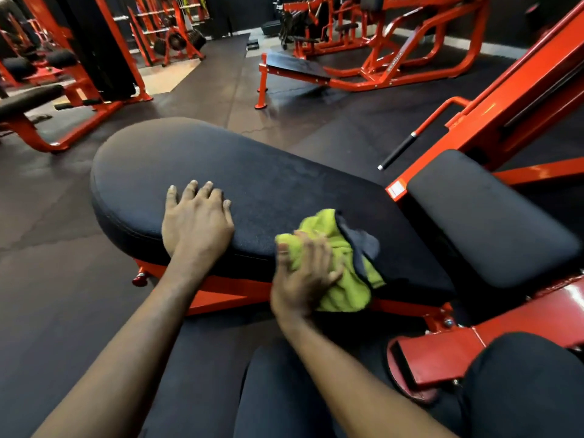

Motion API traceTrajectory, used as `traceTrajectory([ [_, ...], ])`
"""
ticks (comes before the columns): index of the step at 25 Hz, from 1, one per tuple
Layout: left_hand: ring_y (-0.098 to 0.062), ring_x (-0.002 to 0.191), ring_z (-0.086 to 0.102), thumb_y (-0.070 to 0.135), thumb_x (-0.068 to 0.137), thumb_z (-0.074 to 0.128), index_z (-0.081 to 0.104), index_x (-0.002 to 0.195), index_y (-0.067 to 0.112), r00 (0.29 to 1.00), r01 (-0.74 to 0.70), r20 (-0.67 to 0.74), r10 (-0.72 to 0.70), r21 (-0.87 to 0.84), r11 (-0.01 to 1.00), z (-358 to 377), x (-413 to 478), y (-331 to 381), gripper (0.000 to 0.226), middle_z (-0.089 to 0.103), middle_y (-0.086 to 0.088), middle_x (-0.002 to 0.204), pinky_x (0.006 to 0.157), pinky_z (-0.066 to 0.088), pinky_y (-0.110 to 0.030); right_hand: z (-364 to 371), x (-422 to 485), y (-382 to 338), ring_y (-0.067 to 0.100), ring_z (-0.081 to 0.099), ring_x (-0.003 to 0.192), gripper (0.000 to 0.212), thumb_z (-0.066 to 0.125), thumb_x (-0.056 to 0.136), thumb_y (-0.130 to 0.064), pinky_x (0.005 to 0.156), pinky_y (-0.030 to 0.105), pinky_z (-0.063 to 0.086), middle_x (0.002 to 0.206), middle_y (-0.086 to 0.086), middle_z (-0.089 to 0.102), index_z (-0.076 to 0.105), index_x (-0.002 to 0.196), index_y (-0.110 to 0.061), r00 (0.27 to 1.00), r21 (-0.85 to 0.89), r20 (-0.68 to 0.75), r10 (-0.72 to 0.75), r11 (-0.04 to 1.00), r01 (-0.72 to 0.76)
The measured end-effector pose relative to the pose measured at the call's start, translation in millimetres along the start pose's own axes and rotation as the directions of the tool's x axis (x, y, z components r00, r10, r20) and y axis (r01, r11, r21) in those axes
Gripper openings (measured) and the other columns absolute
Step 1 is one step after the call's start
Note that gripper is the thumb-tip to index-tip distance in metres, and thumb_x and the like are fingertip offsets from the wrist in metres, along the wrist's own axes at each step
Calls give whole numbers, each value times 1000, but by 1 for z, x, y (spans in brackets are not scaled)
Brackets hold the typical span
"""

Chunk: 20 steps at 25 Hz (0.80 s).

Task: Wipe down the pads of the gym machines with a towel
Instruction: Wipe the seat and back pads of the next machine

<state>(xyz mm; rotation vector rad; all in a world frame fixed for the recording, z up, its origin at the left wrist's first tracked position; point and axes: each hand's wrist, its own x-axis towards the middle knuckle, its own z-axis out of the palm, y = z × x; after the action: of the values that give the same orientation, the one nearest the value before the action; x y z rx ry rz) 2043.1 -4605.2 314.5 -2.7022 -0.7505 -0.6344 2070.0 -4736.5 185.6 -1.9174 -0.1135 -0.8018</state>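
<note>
The bunched towel [343,290] hangs half over the near edge of the large pad [252,172], so a loose stroke could likely drag it off onto the floor, and the far rounded end may go unwiped. The right hand [303,275], blurred, presses flat on the towel with fingers roughly straight. The left hand [197,222] rests open on the pad, just beside the towel.
</note>
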Motion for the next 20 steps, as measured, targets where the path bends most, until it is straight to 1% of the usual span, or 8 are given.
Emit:
traceTrajectory([
  [3, -22, 141, 41, 32, 99, 44, 65, 125, 18, 987, -138, 74, 140, -38, 990, 8, -13, 34, 37, 54, -2, 146, 119, 20, -49, -3, -3, 7, 23, 54, 130, 49, 44, 98, -62, 114, 61, 26, 134, -1, 64, 69, 119, -26, 991, -13, 66, -113, 993, 114],
  [6, -20, 143, 38, 33, 101, 39, 61, 132, 19, 952, -267, 127, 278, -93, 959, 22, -24, 84, 40, 50, 0, 150, 120, 19, -48, -18, 22, 86, 27, 60, 122, 47, 55, 93, -57, 111, 61, 31, 127, 7, 68, 70, 115, -19, 994, -130, 56, -99, 986, 105],
  [8, -21, 144, 36, 35, 102, 35, 58, 134, 18, 937, -300, 158, 310, -85, 950, 30, -27, 103, 43, 48, -1, 151, 120, 19, -49, -36, 44, 156, 31, 63, 119, 55, 56, 87, -56, 109, 63, 33, 125, 11, 69, 71, 116, -13, 998, -202, 24, 63, 978, -56],
  [10, -24, 143, 37, 37, 102, 34, 58, 134, 17, 939, -302, 160, 306, -47, 952, 35, -27, 108, 45, 49, -4, 150, 119, 20, -50, -58, 72, 213, 33, 60, 125, 72, 47, 83, -64, 114, 63, 27, 130, 14, 67, 70, 122, -8, 957, -158, 19, 289, 946, -283],
  [13, -27, 139, 42, 37, 100, 36, 62, 129, 16, 942, -305, 150, 301, 3, 952, 37, -29, 110, 44, 53, -6, 146, 116, 24, -52, -59, 88, 218, 34, 58, 125, 80, 38, 83, -68, 115, 57, 27, 128, 16, 68, 69, 123, -6, 875, -144, -11, 484, 865, -481],
  [16, -27, 139, 42, 36, 100, 38, 62, 129, 16, 940, -303, 163, 299, 3, 953, 35, -29, 112, 43, 52, -5, 147, 116, 26, -52, -37, 52, 152, 33, 63, 118, 52, 51, 91, -54, 109, 57, 35, 120, 11, 71, 72, 114, -12, 967, -155, -30, 252, 955, -254],
  [18, -26, 143, 38, 33, 100, 39, 58, 135, 15, 930, -312, 199, 308, -14, 950, 33, -27, 114, 44, 47, -4, 152, 117, 24, -52, -36, 29, 129, 24, 53, 132, 48, 45, 97, -59, 116, 56, 24, 129, 0, 66, 68, 120, -24, 985, -122, 78, 153, 982, -143],
  [20, -23, 149, 28, 28, 100, 37, 48, 145, 17, 904, -341, 259, 340, -44, 939, 34, -26, 121, 48, 37, 0, 159, 120, 16, -50, -39, 37, 144, 18, 44, 142, 51, 44, 96, -66, 120, 56, 12, 136, -6, 62, 65, 125, -29, 981, -142, 124, 152, 981, -134],
])
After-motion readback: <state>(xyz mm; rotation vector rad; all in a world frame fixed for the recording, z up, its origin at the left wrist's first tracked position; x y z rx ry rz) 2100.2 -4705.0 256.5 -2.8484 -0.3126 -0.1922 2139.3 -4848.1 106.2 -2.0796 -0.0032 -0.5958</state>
